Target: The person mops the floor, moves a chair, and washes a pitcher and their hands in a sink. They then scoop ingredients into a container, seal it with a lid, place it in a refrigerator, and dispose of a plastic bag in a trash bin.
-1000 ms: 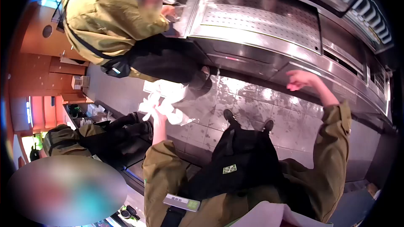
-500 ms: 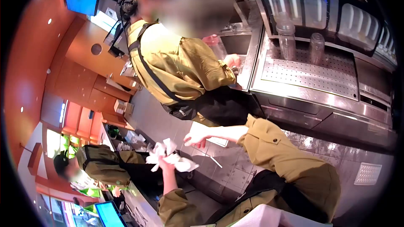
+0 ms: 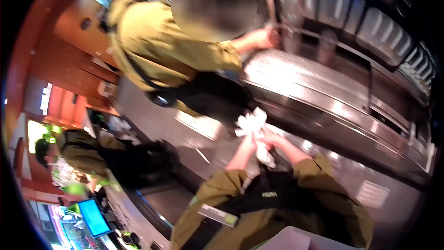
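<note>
A crumpled bunch of white paper towels (image 3: 252, 122) is held in front of my body, above the floor. My left hand (image 3: 249, 144) is closed around it from the left. My right hand (image 3: 272, 139) meets it from the right, its fingers closed on the same bunch. Part of the towels sticks up beyond the hands and another part hangs below them. Motion blur hides the exact finger positions.
A co-worker in a mustard shirt (image 3: 159, 41) reaches toward the steel counter (image 3: 296, 76), where clear containers (image 3: 327, 46) stand. Another person (image 3: 83, 150) is at the left counter near a lit screen (image 3: 94, 216). A white strip (image 3: 202, 155) lies on the tiled floor.
My hands were apart, with the towels in the left hand only; now they are together on them. My view has turned, and the nearby co-worker's arm has moved along the steel counter.
</note>
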Motion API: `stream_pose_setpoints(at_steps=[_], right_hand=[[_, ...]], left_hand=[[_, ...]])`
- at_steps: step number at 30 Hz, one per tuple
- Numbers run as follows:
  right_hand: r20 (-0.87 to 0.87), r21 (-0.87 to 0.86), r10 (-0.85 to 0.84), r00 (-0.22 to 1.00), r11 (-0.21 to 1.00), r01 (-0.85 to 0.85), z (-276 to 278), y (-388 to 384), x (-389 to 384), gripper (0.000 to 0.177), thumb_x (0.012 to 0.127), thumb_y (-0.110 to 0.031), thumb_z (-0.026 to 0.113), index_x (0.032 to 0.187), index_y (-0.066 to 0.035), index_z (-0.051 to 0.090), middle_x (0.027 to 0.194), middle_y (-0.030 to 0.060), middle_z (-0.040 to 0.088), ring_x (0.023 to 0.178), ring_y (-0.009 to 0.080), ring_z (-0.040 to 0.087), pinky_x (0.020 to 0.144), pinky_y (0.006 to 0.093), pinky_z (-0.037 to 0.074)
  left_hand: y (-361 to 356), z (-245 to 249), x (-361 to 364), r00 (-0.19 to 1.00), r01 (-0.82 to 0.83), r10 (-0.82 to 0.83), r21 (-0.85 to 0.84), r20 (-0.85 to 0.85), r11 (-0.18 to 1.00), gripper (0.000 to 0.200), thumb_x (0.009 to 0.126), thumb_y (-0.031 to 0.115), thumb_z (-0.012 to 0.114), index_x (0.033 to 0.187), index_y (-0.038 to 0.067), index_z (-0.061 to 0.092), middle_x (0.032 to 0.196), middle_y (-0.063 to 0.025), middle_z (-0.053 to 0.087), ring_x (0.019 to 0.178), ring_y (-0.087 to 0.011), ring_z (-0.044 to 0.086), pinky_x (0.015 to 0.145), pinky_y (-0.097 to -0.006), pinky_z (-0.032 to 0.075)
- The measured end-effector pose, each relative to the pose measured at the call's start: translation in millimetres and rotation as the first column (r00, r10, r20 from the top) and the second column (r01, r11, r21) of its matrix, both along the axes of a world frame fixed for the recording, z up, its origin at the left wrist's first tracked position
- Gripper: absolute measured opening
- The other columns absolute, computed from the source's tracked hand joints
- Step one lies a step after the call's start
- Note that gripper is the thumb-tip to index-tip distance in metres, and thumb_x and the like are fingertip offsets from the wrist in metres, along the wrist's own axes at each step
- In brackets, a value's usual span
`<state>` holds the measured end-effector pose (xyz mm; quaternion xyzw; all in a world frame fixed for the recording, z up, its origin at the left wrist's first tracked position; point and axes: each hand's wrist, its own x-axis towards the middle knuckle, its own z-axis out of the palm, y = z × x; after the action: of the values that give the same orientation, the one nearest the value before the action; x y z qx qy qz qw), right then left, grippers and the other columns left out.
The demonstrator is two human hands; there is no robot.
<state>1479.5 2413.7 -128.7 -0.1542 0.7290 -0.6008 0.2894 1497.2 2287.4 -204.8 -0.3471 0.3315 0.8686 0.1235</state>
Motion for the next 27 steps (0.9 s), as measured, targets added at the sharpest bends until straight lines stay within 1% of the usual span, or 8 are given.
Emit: stream_pose_setpoints(at_steps=[1,5,8,12,16,22,25,27], right_hand=[[0.24,0.096,-0.109,0.965,0.991,0.088,53.5,36.5,8.4,0.061,0.069,-0.017,0.062,0.121,-0.003,0.033,0.118,0.0142,0.043,0.107,0.0213,0.042,0.086,0.0311,0.038],[-0.057,0.109,-0.52,0.852,0.845,0.523,-35.7,142.8,61.0,0.039,0.075,-0.016,0.057,0.108,0.001,0.047,0.079,0.0053,0.054,0.073,0.0122,0.051,0.064,0.0243,0.042],[0.547,0.014,-0.64,0.539,0.651,0.759,-67.1,213.6,83.3,0.024,0.074,-0.012,0.057,0.096,-0.002,0.053,0.081,0.0038,0.056,0.071,0.0118,0.053,0.058,0.0235,0.042],[0.405,0.284,-0.697,0.592,0.711,0.643,-105.6,267.9,82.6,0.018,0.072,-0.007,0.058,0.09,-0.007,0.057,0.067,-0.0035,0.055,0.045,0.0015,0.041,0.037,0.0176,0.028],[0.483,0.378,-0.744,0.461,0.652,0.657,-121.2,288.9,81.9,0.018,0.07,-0.005,0.059,0.088,-0.004,0.057,0.067,-0.0026,0.056,0.041,0.0015,0.04,0.035,0.0178,0.028],[0.597,0.453,-0.741,0.307,0.627,0.634,-169.3,358.1,139.5,0.025,0.07,0.001,0.055,0.094,-0.001,0.054,0.074,0.0053,0.058,0.059,0.0111,0.055,0.044,0.0205,0.042],[0.66,0.393,-0.678,0.323,0.679,0.62,-142.9,351.1,122.0,0.022,0.073,0.0,0.053,0.095,-0.001,0.053,0.072,0.0052,0.056,0.057,0.0113,0.054,0.044,0.0204,0.042],[0.662,0.341,-0.684,0.307,0.64,0.688,-166.8,364.7,124.5,0.018,0.076,-0.004,0.051,0.094,0.0,0.052,0.07,0.0053,0.054,0.055,0.0123,0.053,0.045,0.0218,0.043]], left_hand=[[37.3,14.4,1.6,0.996,0.08,-0.08,-0.007,-0.031,0.997,0.034,0.085,0.031,0.038,0.107,0.006,0.047,0.099,-0.0111,0.054,0.09,-0.0244,0.052,0.079,-0.0399,0.042],[169.5,28.6,5.7,0.872,0.438,-0.457,0.136,0.174,0.888,0.034,0.078,0.03,0.051,0.101,0.005,0.052,0.092,-0.0093,0.055,0.085,-0.0197,0.054,0.074,-0.0324,0.043],[249.2,-1.7,19.1,0.837,0.539,-0.54,0.037,0.087,0.841,0.046,0.07,0.031,0.063,0.106,0.004,0.051,0.098,-0.0064,0.054,0.085,-0.0156,0.052,0.068,-0.0273,0.043],[283.0,-16.9,25.3,0.833,0.54,-0.538,-0.017,-0.131,0.841,0.054,0.066,0.028,0.068,0.109,0.002,0.048,0.101,-0.0073,0.053,0.087,-0.0158,0.051,0.071,-0.0283,0.043],[251.0,-46.4,36.4,0.527,0.828,-0.85,-0.22,-0.006,0.515,0.054,0.075,0.042,0.057,0.109,0.001,0.051,0.104,-0.0066,0.053,0.097,-0.0131,0.045,0.087,-0.0246,0.031],[252.8,-155.2,-3.2,0.983,0.184,-0.184,-0.002,-0.024,0.983,0.028,0.081,0.024,0.047,0.098,0.002,0.052,0.094,-0.0067,0.058,0.089,-0.015,0.053,0.076,-0.0261,0.041],[283.8,-140.8,-24.7,0.968,0.102,-0.139,0.178,0.21,0.979,0.022,0.081,0.015,0.048,0.096,0.0,0.051,0.089,-0.0083,0.058,0.08,-0.0178,0.056,0.07,-0.0258,0.042],[299.7,-163.8,6.9,0.98,0.004,0.042,-0.235,0.192,0.972,0.014,0.078,0.007,0.049,0.09,0.001,0.054,0.083,-0.0095,0.059,0.072,-0.015,0.056,0.061,-0.0228,0.042]])
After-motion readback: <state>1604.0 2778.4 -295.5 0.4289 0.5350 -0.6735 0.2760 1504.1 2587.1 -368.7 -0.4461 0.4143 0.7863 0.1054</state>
